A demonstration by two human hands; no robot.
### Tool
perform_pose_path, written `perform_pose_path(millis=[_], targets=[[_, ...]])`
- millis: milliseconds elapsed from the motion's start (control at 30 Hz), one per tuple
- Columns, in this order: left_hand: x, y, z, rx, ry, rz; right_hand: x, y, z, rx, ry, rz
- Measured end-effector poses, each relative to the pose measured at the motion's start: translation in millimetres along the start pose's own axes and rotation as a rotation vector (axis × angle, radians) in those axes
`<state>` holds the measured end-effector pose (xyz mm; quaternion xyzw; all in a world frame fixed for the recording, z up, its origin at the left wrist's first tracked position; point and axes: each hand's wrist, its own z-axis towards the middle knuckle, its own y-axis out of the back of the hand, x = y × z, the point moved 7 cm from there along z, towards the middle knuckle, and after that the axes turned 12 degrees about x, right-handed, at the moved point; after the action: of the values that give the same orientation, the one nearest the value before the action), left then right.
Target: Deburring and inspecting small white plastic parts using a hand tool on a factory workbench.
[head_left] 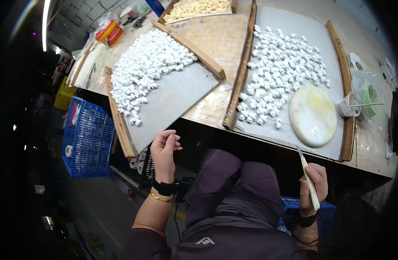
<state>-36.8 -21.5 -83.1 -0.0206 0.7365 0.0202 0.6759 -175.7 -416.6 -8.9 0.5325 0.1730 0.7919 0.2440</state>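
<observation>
Grey boards, left (177, 93) and right (285, 19); pale round disc (313, 119) on right one. Left hand (163, 151) empty, loosely curled, near left board. Right hand (320, 183) grips slim pale tool (308, 178) below disc, long axis near-upright in view, tip pointing away, slightly left.

A red-and-yellow bucket (110, 34) stands on the table (95, 71) at far left; a block wall (84, 11) rises behind. Below the table edge sits a blue crate (93, 141), a yellow crate (64, 96) beyond it. A lit tube (45, 26) shows at upper left.
</observation>
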Motion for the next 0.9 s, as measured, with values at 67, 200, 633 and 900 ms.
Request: perform_pose_path(millis=[67,200,633,900], targets=[[30,-3,-9,0.024,0.084,0.053,0,-2,-1,0.03,-0.031,0.012],[0,20,-20,-0.176,-0.069,0.259,5,5,-4,0.039,0.01,0.013],[-66,108,60,-0.115,-0.082,1.333,2,-10,-3,-0.008,-0.09,0.029],[-64,119,57,-0.104,0.037,0.536,-13,-6,-17,-0.036,-0.11,0.018]])
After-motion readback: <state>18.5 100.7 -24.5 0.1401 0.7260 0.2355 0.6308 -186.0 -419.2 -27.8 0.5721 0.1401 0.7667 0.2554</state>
